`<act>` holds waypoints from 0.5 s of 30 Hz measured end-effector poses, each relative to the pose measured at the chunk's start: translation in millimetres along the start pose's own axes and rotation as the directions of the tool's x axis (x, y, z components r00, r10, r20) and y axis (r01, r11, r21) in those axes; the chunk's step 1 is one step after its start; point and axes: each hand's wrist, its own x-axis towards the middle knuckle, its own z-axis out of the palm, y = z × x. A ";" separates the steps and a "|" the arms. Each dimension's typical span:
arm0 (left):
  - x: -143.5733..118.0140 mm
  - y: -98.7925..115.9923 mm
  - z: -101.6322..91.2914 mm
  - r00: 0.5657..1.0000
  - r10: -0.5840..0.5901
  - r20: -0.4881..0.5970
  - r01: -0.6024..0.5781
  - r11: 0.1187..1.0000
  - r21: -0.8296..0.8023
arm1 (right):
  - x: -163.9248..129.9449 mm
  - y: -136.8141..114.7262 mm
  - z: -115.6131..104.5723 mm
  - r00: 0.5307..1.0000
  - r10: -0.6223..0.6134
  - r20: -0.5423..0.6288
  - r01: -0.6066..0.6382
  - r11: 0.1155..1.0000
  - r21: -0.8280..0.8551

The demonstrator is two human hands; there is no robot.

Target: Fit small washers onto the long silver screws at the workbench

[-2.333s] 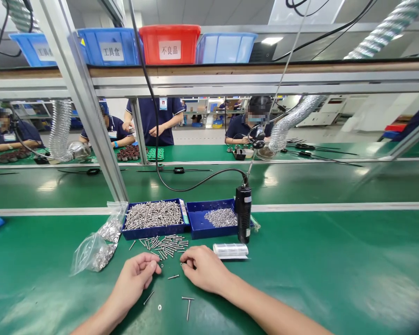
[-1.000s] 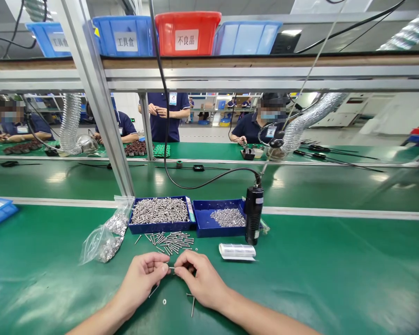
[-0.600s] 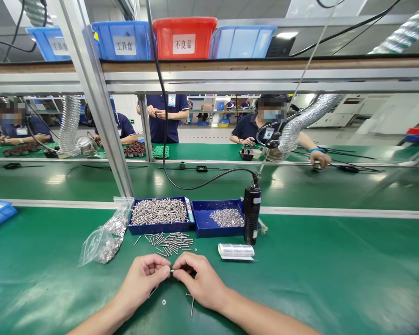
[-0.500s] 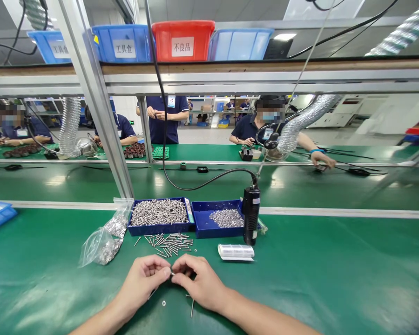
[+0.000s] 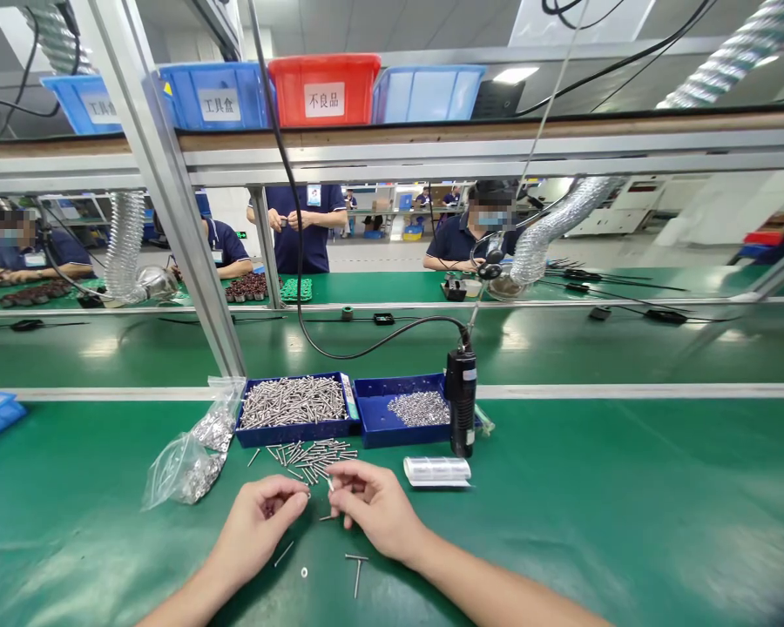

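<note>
My left hand [image 5: 253,529] is closed in a pinch, with a small ring-shaped washer [image 5: 308,495] at its fingertips. Just to its right, my right hand [image 5: 380,515] grips a screw [image 5: 330,484] between thumb and fingers; most of the screw is hidden. A small gap separates the two hands. Loose screws lie on the green mat beneath them, one screw [image 5: 284,554] by the left hand and another screw [image 5: 357,578] below the right. A flat washer [image 5: 304,572] rests between these. Beyond my fingers spreads a pile of loose screws [image 5: 310,456].
Behind the pile stand a blue tray of screws [image 5: 294,402] and a blue tray of small metal parts [image 5: 374,427]. A black electric screwdriver [image 5: 461,402] hangs at its right. Plastic bags of parts [image 5: 196,466] lie left; a clear plastic roll [image 5: 436,471] lies right. Co-workers sit opposite.
My hands have moved slightly apart. The right hand has turned a screw upward in its fingers, and a washer now shows at my left fingertips. The view has shifted a little.
</note>
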 end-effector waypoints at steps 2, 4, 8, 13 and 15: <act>0.5 -0.7 -3.9 0.996 0.087 0.007 -0.086 0.970 0.228 | 4.0 -6.8 -8.4 0.998 -0.014 -0.055 0.013 1.000 -0.021; 0.6 -0.5 -6.5 0.985 0.158 0.071 -0.173 0.900 0.400 | 6.6 -15.0 -19.0 0.996 -0.036 -0.084 0.021 0.984 -0.175; -0.1 -1.3 -5.7 0.965 0.195 0.175 -0.261 0.770 0.583 | 6.1 -21.8 -34.5 0.984 -0.177 -0.021 0.122 0.757 -0.642; -1.2 0.1 -4.5 0.965 0.161 0.207 -0.260 0.701 0.664 | 2.2 -21.3 -34.9 0.973 -0.196 0.122 0.207 0.504 -0.839; -0.5 2.3 -6.2 0.968 0.132 0.212 -0.240 0.728 0.642 | -0.9 -31.8 -33.8 0.978 -0.157 0.138 0.198 0.487 -0.851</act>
